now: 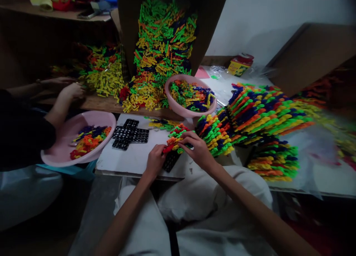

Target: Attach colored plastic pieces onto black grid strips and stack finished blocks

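At the front edge of the white board, my left hand (155, 162) is closed on a red plastic piece (168, 149) beside a black perforated plate (170, 161). My right hand (198, 149) reaches in from the other side, thumb and fingertips pinched on a small coloured plastic piece, its exact shape hidden by the fingers. Just beyond both hands is a cluster of red, green and orange plastic pieces (177, 131), seemingly set on the plate. More black perforated plates (130, 134) lie to the left, overlapping in a cross shape.
A pink basin (190, 113) of mixed pieces stands behind my hands. Dense rows of coloured pieces (267, 109) fill the right side. A large loose heap (164, 44) spills from a box at the back. Left, a co-worker's hand (71, 92) is near another pink basin (58, 152).
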`<state>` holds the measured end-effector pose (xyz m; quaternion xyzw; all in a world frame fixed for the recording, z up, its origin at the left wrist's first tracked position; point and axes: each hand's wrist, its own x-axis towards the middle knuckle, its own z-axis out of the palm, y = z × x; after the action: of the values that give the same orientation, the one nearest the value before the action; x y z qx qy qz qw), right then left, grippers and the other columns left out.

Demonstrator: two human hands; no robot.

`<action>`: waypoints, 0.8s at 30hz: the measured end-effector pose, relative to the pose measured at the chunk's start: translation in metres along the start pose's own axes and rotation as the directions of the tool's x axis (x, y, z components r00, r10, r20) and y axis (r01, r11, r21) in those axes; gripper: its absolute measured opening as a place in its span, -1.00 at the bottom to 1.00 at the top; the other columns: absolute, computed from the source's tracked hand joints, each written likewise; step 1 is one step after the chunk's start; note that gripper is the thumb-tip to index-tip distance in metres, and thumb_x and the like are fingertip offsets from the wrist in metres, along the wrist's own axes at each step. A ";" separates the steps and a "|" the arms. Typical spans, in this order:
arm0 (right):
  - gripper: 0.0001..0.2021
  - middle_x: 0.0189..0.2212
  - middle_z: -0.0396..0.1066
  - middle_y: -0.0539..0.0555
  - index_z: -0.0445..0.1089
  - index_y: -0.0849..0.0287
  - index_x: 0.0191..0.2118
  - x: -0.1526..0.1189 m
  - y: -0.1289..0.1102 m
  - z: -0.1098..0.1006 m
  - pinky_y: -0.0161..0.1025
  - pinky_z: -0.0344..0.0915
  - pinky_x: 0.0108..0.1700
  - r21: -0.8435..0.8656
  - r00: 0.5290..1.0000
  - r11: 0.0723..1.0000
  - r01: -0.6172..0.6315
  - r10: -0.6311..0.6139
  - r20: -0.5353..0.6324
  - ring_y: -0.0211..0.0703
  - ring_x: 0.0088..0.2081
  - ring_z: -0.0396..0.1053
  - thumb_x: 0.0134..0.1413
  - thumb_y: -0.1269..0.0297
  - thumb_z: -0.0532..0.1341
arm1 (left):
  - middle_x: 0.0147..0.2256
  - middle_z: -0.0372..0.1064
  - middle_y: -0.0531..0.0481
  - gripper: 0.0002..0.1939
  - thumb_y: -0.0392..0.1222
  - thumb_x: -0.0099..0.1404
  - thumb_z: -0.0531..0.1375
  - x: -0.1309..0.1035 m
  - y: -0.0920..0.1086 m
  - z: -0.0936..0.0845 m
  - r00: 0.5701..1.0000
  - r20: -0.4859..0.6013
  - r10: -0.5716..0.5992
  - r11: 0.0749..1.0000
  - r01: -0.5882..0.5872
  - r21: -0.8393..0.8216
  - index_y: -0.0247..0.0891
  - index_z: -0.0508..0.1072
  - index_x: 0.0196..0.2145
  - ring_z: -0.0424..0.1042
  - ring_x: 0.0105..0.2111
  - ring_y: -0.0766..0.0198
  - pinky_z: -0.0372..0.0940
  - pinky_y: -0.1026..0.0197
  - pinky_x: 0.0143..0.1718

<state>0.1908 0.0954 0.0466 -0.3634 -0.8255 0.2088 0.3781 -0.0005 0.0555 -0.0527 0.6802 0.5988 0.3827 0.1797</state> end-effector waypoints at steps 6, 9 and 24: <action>-0.87 -0.15 0.42 0.15 0.45 0.12 -0.32 0.000 -0.001 0.000 -0.10 0.37 0.03 0.022 0.999 0.999 -0.038 0.038 0.023 -0.07 -0.06 0.42 0.23 0.27 0.20 | -0.26 0.46 -0.07 -0.89 -0.17 0.32 0.18 0.015 0.004 -0.012 0.987 0.141 -0.079 0.996 0.075 0.038 -0.21 0.49 -0.24 0.39 -0.23 0.17 0.29 0.16 -0.16; -0.87 -0.15 0.42 0.14 0.45 0.12 -0.33 0.000 -0.001 0.000 -0.10 0.37 0.04 0.027 0.998 0.998 -0.054 0.053 0.021 -0.08 -0.07 0.42 0.23 0.27 0.20 | -0.27 0.47 -0.06 -0.89 -0.15 0.28 0.22 0.020 0.003 -0.014 0.981 0.136 -0.136 0.990 0.131 0.046 -0.20 0.51 -0.26 0.36 -0.21 0.15 0.26 0.15 -0.15; -0.90 -0.17 0.43 0.12 0.43 0.11 -0.34 -0.001 0.009 -0.001 -0.12 0.39 0.00 0.045 1.000 0.999 -0.026 0.025 0.012 -0.10 -0.10 0.45 0.19 0.28 0.21 | -0.23 0.52 -0.04 -0.73 -0.36 0.22 0.11 0.061 -0.028 -0.047 0.938 0.346 -0.031 0.988 -0.023 0.151 -0.19 0.55 -0.20 0.44 -0.22 0.19 0.31 0.18 -0.10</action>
<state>0.1959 0.1010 0.0410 -0.3641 -0.8180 0.2340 0.3789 -0.0548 0.1101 -0.0235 0.7474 0.5867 0.2094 0.2309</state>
